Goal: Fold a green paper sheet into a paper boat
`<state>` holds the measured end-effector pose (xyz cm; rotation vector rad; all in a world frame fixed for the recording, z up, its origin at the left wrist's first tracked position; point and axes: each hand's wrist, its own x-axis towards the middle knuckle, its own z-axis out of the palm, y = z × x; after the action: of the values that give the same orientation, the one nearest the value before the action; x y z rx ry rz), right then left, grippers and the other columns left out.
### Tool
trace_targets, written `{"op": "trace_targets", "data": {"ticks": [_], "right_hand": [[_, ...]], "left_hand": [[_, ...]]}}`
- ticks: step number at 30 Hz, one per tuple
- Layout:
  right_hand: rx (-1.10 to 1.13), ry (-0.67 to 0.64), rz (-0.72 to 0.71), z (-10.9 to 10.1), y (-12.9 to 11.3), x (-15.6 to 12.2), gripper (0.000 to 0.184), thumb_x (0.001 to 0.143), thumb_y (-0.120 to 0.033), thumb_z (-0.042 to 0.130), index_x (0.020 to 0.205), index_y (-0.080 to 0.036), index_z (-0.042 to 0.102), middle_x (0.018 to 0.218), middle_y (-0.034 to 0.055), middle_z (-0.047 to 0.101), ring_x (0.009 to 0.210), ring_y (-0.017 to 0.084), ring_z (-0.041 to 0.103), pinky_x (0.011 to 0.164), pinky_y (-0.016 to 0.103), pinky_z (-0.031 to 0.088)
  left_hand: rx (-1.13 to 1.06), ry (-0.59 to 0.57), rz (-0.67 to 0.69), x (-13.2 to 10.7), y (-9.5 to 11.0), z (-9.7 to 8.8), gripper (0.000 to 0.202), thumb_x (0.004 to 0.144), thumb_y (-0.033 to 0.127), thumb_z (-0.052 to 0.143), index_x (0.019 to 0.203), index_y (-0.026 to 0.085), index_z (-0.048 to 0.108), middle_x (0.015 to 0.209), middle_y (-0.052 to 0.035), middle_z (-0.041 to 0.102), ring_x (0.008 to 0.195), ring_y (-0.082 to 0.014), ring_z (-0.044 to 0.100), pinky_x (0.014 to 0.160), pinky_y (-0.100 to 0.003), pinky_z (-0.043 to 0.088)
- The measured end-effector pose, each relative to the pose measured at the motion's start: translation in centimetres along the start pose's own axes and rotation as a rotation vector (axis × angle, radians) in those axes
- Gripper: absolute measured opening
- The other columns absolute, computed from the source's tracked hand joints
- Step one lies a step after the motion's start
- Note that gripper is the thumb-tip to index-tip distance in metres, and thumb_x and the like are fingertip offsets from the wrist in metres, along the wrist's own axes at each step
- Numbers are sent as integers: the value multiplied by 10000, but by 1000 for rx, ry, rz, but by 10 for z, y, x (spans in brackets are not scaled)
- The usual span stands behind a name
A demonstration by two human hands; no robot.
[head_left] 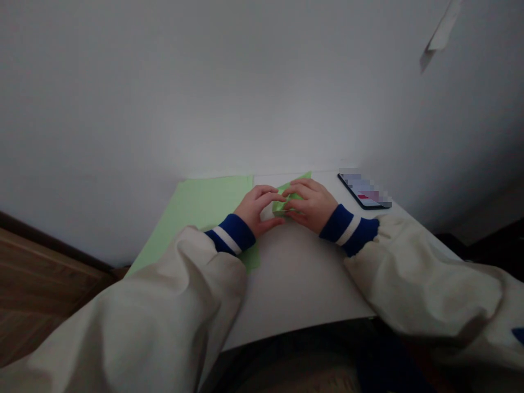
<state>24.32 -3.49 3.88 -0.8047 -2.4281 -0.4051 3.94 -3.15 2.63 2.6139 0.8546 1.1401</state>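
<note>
Between my two hands is a small folded piece of green paper (pixel 279 207), with one pointed corner rising past my right fingers. My left hand (pixel 261 209) is curved around its left side, thumb low and fingertips at the paper. From the other side my right hand (pixel 311 204) grips it, several fingers lying over it. The fingers hide much of the paper, so the full folded shape does not show. A large sheet of green paper (pixel 204 204) lies flat to the left, partly under my left forearm.
A phone (pixel 364 191) with a lit, blurred screen lies at the right of the white table (pixel 303 289). The table's far edge meets a grey wall (pixel 245 87). A wooden panel (pixel 45 284) stands at the left. A paper strip (pixel 445 27) hangs on the wall.
</note>
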Motion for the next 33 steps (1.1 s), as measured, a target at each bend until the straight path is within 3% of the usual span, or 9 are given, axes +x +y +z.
{"op": "trace_targets", "data": {"ticks": [5,8,11,15,20,25,27,30,33], "right_hand": [[60,10,24,-3,-2,-2,142,763,-283,589,881,-259,665,1179,45,575,1208,256,388,972,464,346],[10,-17,108,-7,7,-8,271,704,-210,594,969,-225,646,1307,85,482,1257,283,349,1007,486,308],[-25,-55,230,-12,21,-13,369,673,-164,568,1038,-198,613,1362,125,418,1209,290,417,998,501,315],[52,-58,279,-18,35,-17,401,691,-221,567,1090,-183,563,1351,136,422,1197,267,440,955,447,387],[166,-147,259,-25,41,-17,322,708,-358,615,985,-195,585,1116,100,599,1032,228,552,879,398,439],[92,-215,271,-27,45,-17,125,756,-285,564,770,-188,641,975,73,642,770,148,587,711,289,462],[51,-232,331,-28,44,-16,143,755,-302,570,764,-190,657,898,58,654,672,127,569,656,271,447],[-57,-292,492,-32,44,-14,194,750,-377,571,743,-212,672,661,18,634,582,135,540,580,273,405],[-193,-285,628,-41,45,-13,222,738,-410,559,704,-219,668,579,21,603,556,156,525,538,292,367]], "left_hand": [[60,51,44,-2,-3,-2,99,781,219,591,876,200,612,1009,-64,532,945,-180,532,857,-392,475],[80,94,37,-6,-8,-3,71,788,180,555,807,176,624,998,-79,535,927,-181,541,826,-377,495],[98,136,-86,-8,-13,-2,100,789,164,523,801,166,623,989,-92,535,949,-199,535,737,-352,531],[65,138,-245,-8,-16,-1,104,788,170,504,791,163,608,968,-84,529,922,-188,533,653,-299,547],[116,182,-323,-9,-27,1,120,785,135,463,787,170,578,846,-55,536,816,-169,537,687,-312,536],[49,176,-387,-9,-28,5,189,761,126,463,920,164,558,908,-64,548,721,-135,559,670,-299,525],[-2,140,-397,-9,-24,5,308,751,136,476,1055,160,523,999,-86,556,709,-125,567,645,-284,523],[-16,111,-385,-10,-22,4,580,734,153,500,1293,147,348,1152,-144,528,774,-149,585,666,-310,525],[82,84,-349,-13,-26,3,625,718,178,523,1311,112,334,1183,-168,518,901,-203,580,771,-383,513]]}}
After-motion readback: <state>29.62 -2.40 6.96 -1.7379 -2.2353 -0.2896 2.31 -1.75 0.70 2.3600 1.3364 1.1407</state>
